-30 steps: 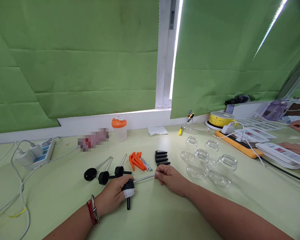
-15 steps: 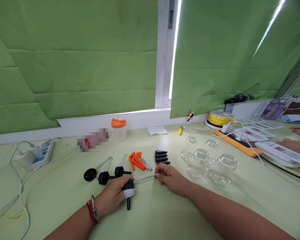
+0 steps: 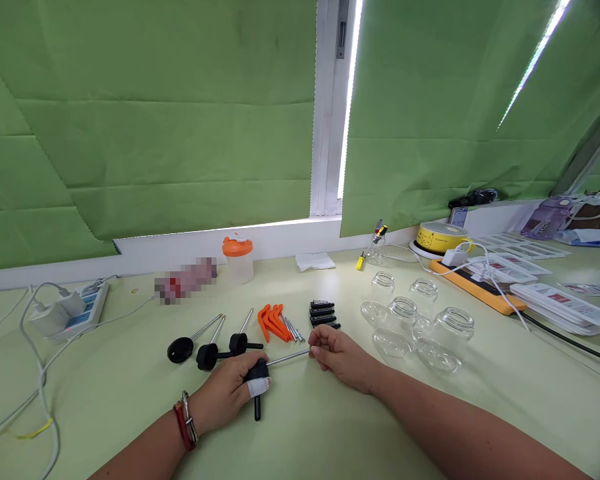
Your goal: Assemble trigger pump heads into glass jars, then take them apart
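Note:
My left hand (image 3: pixel 233 387), with white tape round the thumb, is closed on a black cap with a side handle and a metal rod (image 3: pixel 287 358). The rod points right, and my right hand (image 3: pixel 343 358) pinches its far end; any small part between those fingertips is hidden. Behind my left hand lie several similar black caps with rods (image 3: pixel 207 355). Orange curved pieces (image 3: pixel 274 323) and thin metal pins (image 3: pixel 294 329) rest beyond the rod. Several black ribbed pieces with springs (image 3: pixel 322 313) lie just behind my right hand.
Several clear glass jars (image 3: pixel 403 327) stand to the right. Behind them are an orange power strip (image 3: pixel 480 287), stacked cards (image 3: pixel 565 307) and a yellow round tin (image 3: pixel 441 237). An orange-lidded cup (image 3: pixel 238 260) stands at the back; a white power strip (image 3: pixel 97 307) with cables lies left.
Another person's hands at the far right, by the stacked cards, have left the view. My own hands and the rod hold the same position.

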A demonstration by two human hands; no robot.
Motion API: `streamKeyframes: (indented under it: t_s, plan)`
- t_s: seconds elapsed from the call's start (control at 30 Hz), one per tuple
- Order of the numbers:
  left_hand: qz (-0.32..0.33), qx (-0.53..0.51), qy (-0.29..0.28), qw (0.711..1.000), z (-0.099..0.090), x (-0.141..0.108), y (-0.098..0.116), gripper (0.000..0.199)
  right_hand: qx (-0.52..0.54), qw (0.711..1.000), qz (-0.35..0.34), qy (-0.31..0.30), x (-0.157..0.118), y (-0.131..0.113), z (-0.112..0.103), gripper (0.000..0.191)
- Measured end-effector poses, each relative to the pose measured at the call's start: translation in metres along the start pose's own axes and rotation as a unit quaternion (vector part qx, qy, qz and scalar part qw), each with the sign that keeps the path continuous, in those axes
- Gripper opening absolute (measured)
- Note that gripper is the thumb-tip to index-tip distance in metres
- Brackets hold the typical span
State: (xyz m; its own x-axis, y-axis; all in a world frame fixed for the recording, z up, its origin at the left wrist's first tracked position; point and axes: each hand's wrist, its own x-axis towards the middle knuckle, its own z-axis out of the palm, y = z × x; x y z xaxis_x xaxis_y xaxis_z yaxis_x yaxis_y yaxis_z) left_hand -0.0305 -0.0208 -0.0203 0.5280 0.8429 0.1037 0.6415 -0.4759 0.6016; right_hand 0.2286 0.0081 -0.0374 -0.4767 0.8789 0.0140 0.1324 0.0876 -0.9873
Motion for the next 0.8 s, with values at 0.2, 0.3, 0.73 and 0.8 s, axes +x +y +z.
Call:
streamKeyframes:
  t_s: [0.2,0.3,0.73,0.8]
  plan:
    - [0.002,0.005,0.000,1.000,-0.0007,-0.0003,0.0008,0.031,-0.042,0.999,0.010,0.004,0.0002,-0.0002,-0.0007,0.013]
    - [-0.003,0.006,0.000,1.000,-0.0007,-0.0005,0.0015,0.030,-0.065,0.998,0.015,0.013,0.0009,0.0011,-0.0011,0.021]
    - [-0.006,0.001,-0.009,1.000,-0.0015,-0.0002,0.0023,0.029,-0.020,1.000,0.000,-0.003,0.0006,0.0004,0.0003,0.013]
    - [-0.002,-0.001,-0.003,1.000,-0.0013,-0.0005,0.0018,0.029,-0.037,0.999,0.005,0.003,0.0005,-0.0003,0.0002,0.013]
